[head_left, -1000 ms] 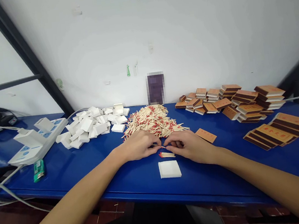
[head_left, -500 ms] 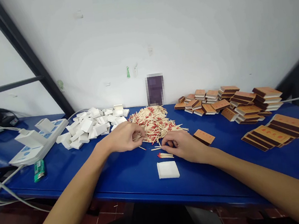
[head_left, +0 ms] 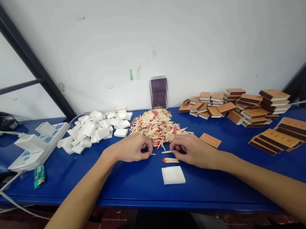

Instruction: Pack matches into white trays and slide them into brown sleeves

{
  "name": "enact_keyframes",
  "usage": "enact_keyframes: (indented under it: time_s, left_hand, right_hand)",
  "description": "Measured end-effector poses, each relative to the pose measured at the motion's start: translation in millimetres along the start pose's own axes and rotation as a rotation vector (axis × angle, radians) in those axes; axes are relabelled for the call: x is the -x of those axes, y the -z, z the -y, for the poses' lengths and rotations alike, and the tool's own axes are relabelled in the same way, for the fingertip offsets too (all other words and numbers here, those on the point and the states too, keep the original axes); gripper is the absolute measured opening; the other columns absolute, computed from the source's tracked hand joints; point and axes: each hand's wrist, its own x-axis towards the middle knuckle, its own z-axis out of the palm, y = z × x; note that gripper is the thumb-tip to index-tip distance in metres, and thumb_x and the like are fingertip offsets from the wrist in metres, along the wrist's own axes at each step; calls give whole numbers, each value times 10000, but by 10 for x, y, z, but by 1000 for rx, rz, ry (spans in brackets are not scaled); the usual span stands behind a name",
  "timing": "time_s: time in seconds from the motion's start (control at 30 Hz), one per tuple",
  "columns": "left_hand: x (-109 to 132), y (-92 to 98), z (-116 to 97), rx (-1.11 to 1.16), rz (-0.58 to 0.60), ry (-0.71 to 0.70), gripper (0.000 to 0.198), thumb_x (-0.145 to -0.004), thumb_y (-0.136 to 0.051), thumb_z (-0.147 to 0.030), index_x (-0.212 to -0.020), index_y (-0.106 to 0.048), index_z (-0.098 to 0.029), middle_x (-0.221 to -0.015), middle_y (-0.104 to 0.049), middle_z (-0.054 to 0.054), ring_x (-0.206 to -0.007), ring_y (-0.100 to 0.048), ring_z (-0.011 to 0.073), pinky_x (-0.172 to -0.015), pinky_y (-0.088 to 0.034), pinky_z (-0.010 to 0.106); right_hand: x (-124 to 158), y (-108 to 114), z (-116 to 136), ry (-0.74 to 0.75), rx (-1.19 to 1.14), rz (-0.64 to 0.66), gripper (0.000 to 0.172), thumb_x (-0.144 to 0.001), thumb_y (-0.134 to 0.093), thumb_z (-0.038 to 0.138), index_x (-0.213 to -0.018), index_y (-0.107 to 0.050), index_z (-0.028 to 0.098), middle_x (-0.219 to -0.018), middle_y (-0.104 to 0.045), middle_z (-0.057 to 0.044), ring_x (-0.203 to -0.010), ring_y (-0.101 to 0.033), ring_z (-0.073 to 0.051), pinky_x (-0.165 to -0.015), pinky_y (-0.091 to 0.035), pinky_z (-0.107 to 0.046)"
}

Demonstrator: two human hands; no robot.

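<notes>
A heap of red-tipped matches (head_left: 157, 126) lies at the middle of the blue table (head_left: 122, 185). My left hand (head_left: 131, 148) rests at the heap's near edge with its fingers pinched on a few matches. My right hand (head_left: 192, 150) sits just right of it, fingers curled, pinching at a loose match (head_left: 166, 152). Between the hands and a white inner tray (head_left: 173, 175) lies a small aligned bundle of matches (head_left: 171, 160). A flat brown matchbox sleeve (head_left: 210, 139) lies right of my right hand.
A pile of white inner trays (head_left: 93, 129) lies at back left, stacks of brown matchboxes (head_left: 235, 106) and flat sleeves (head_left: 286, 134) at right. A white power strip (head_left: 38, 145) with cables and a green lighter (head_left: 39, 175) sit at far left.
My left hand went up into the match heap, then drew back toward me with matches pinched. My right hand stayed near the small bundle, shifting only slightly.
</notes>
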Motion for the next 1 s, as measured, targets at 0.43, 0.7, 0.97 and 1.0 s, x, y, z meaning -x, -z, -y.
enact_keyframes:
  time_s: [0.43,0.7,0.97,1.0]
  left_hand:
    - [-164,-267,-139,-39,-144,-69,87,-810,-599,-178,-848,-678,-184,-762,-662,-24,-651,-549,102,-641,-379,216]
    - [-221,-341,-155,-142,-216,-112,129,-893,-581,-232,-878,-703,-190,-747,-678,-10,-644,-586,118,-631,-384,230]
    - [-140,-232,-63,-345,-285,-134,243,-948,-444,-185,-1042,-668,-193,-864,-642,31,-802,-587,161,-714,-425,272]
    - [-130,-213,-55,-377,-286,-145,259,-940,-442,-171,-1062,-669,-200,-878,-620,39,-813,-572,166,-711,-423,277]
  right_hand:
    - [-19,-23,-28,11,-2,-39,109,-842,-604,132,-769,-664,188,-725,-599,-10,-673,-526,-137,-630,-383,-257]
    - [-27,-6,-14,4,-62,-50,129,-876,-613,167,-784,-702,184,-748,-633,-13,-652,-539,-125,-621,-389,-252]
    - [-11,10,19,-4,-58,-37,107,-872,-647,219,-788,-711,199,-747,-643,-2,-662,-540,-127,-635,-386,-258]
    - [-12,9,18,-7,-51,-38,102,-867,-656,224,-785,-711,200,-742,-640,-1,-657,-535,-126,-631,-383,-258]
